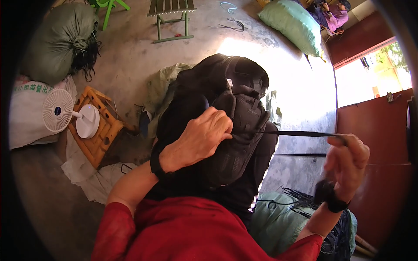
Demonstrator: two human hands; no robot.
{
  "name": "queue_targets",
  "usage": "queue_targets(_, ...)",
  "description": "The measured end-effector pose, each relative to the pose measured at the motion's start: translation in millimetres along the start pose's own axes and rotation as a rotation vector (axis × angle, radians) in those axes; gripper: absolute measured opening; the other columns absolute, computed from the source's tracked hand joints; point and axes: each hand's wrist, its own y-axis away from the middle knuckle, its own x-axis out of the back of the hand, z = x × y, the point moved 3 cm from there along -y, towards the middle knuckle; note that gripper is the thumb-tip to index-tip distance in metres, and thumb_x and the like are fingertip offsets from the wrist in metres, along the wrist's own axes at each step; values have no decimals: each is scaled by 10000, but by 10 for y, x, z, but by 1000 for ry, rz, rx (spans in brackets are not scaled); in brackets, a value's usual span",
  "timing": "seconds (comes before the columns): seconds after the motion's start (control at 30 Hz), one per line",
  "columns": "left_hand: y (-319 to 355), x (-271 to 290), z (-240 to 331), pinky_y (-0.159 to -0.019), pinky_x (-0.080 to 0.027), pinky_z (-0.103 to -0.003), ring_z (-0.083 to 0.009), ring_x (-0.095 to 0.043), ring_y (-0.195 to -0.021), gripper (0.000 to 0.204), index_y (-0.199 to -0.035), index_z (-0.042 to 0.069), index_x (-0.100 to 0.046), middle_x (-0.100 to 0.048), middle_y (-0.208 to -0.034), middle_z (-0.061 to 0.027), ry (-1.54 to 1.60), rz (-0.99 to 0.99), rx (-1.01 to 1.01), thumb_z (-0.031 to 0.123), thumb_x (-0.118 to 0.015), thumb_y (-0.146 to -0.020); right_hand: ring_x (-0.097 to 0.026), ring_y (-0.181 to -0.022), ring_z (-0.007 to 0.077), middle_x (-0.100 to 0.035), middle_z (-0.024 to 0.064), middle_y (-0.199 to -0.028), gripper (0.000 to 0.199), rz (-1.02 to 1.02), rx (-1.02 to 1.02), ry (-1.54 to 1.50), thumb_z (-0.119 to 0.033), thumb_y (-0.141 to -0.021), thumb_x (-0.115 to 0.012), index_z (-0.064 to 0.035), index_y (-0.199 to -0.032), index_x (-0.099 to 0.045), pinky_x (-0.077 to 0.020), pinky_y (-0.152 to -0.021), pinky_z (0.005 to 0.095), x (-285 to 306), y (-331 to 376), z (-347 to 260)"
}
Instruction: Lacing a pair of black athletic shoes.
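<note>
Black strap: running left-to-right from black backpack on lap; pinched at right end by right hand; met at left end by left hand, nearer backpack, with fingers bunched narrow; cannot tell if gripping.

Ways past the black backpack
Beyond it — room for a hand toward the slatted stool. Right: taut strap bars the way; near right, green sack. Left — bamboo stool, white fan.
</note>
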Motion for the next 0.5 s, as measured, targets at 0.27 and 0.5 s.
queue_targets(0.27,-8,-38,-57,-755,-451,-393,-271,-514,-846,244,-901,58,-513,-530,-841,-62,177,22,117,-55,-646,-731,-472,-564,68,-598,49,-763,230,282,520,1436,-35,-909,-606,-20,-1129,-671,-373,-493,217,731,-95,42)
queue_targets(0.5,-7,2,-130,-706,-460,-350,-223,-533,-828,227,-939,64,-546,-559,-844,-53,315,-22,232,-41,-642,-763,-500,-570,13,-636,-14,-767,427,816,-283,787,-408,-1007,-480,-99,-1274,-605,-392,-505,156,2312,-121,-543)
